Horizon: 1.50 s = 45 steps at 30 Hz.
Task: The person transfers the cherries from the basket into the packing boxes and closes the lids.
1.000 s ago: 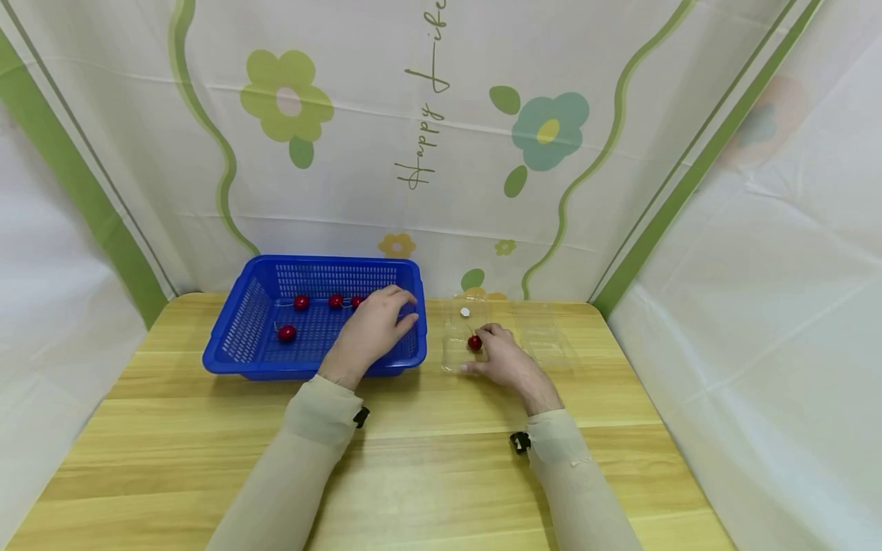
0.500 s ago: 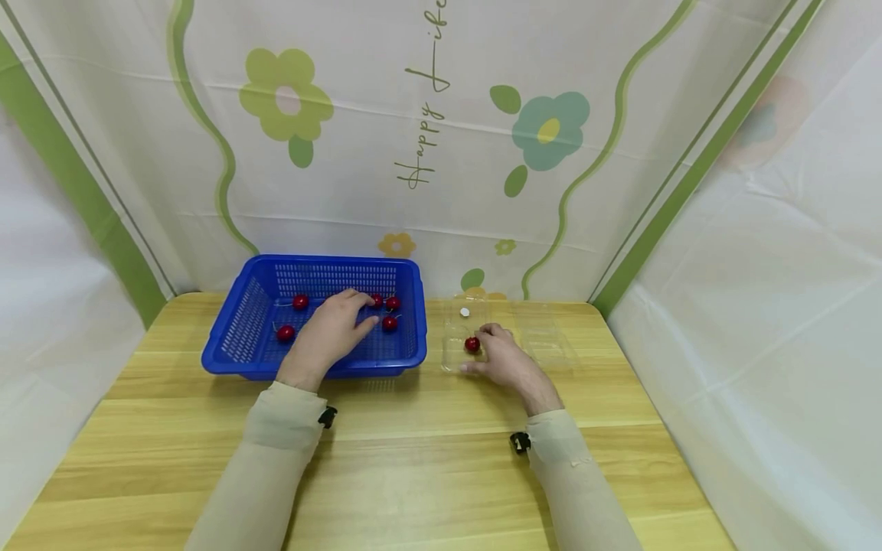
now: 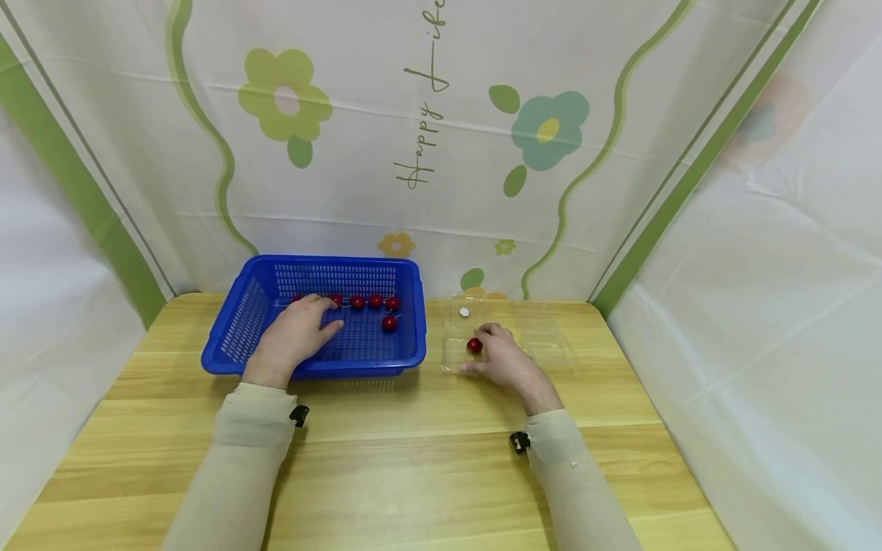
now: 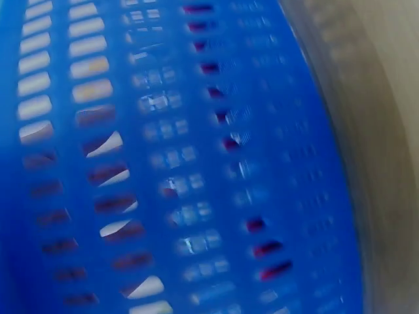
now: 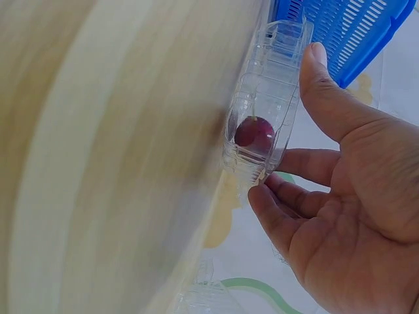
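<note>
My left hand (image 3: 290,337) hovers inside the blue plastic basket (image 3: 227,337), fingers loosely bent and thumb apart, with nothing seen between them. Around it lie several red cherries (image 3: 357,302) with stems, and one cherry (image 3: 296,298) is partly covered by the hand. In the left wrist view the slotted basket wall (image 4: 163,137) hides the fingers, and dark red shows through its gaps. My right hand (image 3: 508,360) holds the clear plastic clamshell container (image 5: 268,78) by its edges, thumb on one side and fingertips on the other. A single cherry (image 5: 255,135) sits inside it.
The container's clear lid (image 3: 544,337) lies folded out on the wooden table (image 3: 413,467) to the right. A white round spot (image 3: 465,312) shows in the container's far part. Behind stands a white curtain (image 3: 372,191) printed with flowers, close to the basket's far rim.
My left hand has swept leftward through the basket, uncovering the cherries on the right and covering those on the left. The right hand stays in place, while the cherry beside it shifts slightly.
</note>
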Each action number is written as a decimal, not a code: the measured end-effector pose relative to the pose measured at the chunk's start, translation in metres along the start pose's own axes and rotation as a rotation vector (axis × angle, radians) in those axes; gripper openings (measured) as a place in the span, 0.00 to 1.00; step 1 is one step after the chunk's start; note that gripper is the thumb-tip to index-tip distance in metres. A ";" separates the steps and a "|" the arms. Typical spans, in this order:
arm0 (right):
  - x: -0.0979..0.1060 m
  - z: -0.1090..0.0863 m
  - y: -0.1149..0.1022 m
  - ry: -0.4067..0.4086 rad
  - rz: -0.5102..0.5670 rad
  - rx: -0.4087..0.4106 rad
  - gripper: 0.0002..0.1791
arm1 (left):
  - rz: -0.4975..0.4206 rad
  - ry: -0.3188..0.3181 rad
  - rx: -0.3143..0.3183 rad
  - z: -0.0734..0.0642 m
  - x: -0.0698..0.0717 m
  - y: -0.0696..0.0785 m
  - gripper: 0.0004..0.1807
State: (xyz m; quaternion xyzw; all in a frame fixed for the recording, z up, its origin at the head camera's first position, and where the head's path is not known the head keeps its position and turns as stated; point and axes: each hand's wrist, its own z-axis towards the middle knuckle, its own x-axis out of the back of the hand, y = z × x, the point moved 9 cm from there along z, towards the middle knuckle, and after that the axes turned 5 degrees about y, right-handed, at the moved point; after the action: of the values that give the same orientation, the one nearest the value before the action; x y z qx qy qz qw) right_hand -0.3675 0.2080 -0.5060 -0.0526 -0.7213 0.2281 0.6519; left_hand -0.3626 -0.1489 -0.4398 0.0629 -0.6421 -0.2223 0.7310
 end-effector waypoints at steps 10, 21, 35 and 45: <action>0.000 0.000 -0.001 0.003 -0.005 0.011 0.49 | 0.017 -0.053 0.084 -0.004 0.003 -0.039 0.29; 0.000 0.000 0.000 -0.005 0.004 -0.003 0.50 | 0.024 -0.135 0.129 -0.005 -0.003 -0.065 0.29; 0.001 -0.001 -0.002 -0.013 0.016 -0.001 0.50 | 0.014 -0.224 0.176 -0.007 -0.011 -0.075 0.17; -0.001 0.000 -0.001 -0.012 0.004 0.002 0.49 | 0.028 -0.218 0.139 0.002 -0.021 -0.082 0.10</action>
State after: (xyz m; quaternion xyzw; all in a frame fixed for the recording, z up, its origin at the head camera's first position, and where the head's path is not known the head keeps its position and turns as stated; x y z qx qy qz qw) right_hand -0.3674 0.2072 -0.5064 -0.0522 -0.7249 0.2304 0.6471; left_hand -0.3860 -0.2135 -0.4893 0.0800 -0.7323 -0.1728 0.6538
